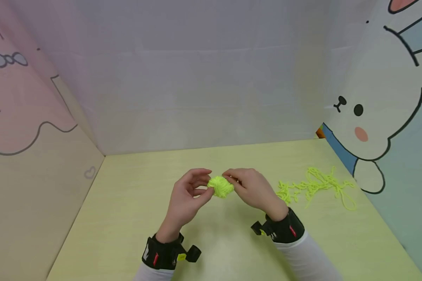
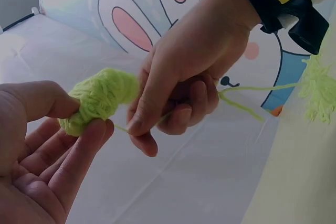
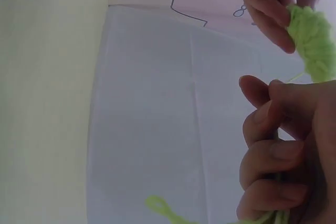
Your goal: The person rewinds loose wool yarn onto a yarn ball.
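Observation:
A small ball of neon yellow-green yarn (image 1: pixel 220 186) is held up over the table, pinched between the thumb and fingers of my left hand (image 1: pixel 190 195). Just to its right, my right hand (image 1: pixel 254 187) grips the strand of yarn (image 2: pixel 122 128) that runs from the ball. In the left wrist view this strand passes through the curled fingers of the right hand (image 2: pixel 184 72) and comes out on the far side. The right wrist view shows a loop of yarn (image 3: pixel 157 204) hanging below the right hand, with the yarn ball (image 3: pixel 312 43) at upper right.
A loose, tangled heap of the same yarn (image 1: pixel 316 185) lies on the light wooden table (image 1: pixel 126 218), to the right of my right hand. A white curtain (image 1: pixel 197 97) closes off the back. Panels with cartoon drawings stand at left and right.

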Demonstrator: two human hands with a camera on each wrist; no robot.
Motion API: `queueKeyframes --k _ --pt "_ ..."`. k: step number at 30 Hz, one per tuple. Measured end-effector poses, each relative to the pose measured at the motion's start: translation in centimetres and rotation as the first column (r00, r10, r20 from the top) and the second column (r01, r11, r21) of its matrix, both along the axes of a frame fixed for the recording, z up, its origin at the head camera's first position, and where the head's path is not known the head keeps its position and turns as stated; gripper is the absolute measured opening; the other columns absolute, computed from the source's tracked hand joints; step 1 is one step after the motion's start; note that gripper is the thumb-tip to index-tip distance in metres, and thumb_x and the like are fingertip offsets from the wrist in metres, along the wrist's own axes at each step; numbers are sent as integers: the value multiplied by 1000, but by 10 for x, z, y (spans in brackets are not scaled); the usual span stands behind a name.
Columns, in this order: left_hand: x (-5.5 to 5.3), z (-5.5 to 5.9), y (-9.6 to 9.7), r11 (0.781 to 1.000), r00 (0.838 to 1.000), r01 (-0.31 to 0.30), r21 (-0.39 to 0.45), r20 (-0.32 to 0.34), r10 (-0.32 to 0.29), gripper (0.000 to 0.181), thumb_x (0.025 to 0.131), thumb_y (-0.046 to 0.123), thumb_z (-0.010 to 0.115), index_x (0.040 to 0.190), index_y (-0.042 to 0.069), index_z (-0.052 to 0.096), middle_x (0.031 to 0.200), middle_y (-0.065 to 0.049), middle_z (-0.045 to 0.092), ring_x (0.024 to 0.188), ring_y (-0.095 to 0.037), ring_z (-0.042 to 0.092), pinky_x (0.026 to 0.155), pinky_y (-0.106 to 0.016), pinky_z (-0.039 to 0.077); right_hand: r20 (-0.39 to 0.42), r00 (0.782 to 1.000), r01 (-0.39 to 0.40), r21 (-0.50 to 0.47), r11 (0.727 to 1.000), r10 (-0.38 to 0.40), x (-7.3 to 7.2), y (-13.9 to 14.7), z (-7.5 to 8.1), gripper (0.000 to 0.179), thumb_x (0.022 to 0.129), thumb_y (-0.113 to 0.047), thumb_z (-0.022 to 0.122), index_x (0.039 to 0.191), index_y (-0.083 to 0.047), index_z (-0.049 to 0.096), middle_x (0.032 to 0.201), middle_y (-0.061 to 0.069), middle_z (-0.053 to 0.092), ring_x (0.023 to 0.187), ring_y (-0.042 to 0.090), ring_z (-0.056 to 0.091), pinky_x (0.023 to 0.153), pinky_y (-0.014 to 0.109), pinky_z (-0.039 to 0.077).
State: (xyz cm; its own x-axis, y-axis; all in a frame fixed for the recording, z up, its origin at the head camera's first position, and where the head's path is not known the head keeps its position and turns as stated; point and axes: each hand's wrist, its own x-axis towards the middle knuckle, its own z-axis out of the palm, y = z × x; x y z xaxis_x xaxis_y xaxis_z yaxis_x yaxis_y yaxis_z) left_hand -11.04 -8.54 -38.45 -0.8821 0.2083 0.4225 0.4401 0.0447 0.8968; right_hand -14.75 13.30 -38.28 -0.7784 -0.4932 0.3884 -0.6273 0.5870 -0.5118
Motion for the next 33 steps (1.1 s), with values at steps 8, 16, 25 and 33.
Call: queueKeyframes --k 8,16,25,33 --pt "-5 -4 -2 978 987 -140 158 95 126 41 86 -4 72 124 0 59 106 -18 60 95 -29 65 78 -30 60 80 997 -23 58 998 19 13 -7 -19 14 102 -28 57 100 -25 71 81 -16 65 62 4 50 55 26 46" --pt "-7 -5 -2 953 973 -220 207 115 200 39 86 -2 72 123 0 59 107 -18 60 96 -37 63 77 -29 60 68 995 -77 121 990 69 33 -8 -17 16 102 -31 57 99 -25 72 85 -18 66 69 -2 55 62 26 53" --pt "-10 -8 0 941 950 -308 140 89 298 38 84 -9 70 120 0 61 105 -17 61 95 -33 64 74 -23 59 -34 995 -89 145 985 95 48 -2 -6 11 98 -26 62 95 -24 72 78 -19 63 60 -2 49 53 21 47" --pt "-10 -13 3 936 939 -343 -72 -30 342 40 81 -12 71 118 4 64 99 -13 64 90 -21 66 74 -39 61 -174 978 -98 90 991 113 51 7 11 7 93 -21 65 92 -23 72 73 -19 55 59 -2 45 48 17 41"
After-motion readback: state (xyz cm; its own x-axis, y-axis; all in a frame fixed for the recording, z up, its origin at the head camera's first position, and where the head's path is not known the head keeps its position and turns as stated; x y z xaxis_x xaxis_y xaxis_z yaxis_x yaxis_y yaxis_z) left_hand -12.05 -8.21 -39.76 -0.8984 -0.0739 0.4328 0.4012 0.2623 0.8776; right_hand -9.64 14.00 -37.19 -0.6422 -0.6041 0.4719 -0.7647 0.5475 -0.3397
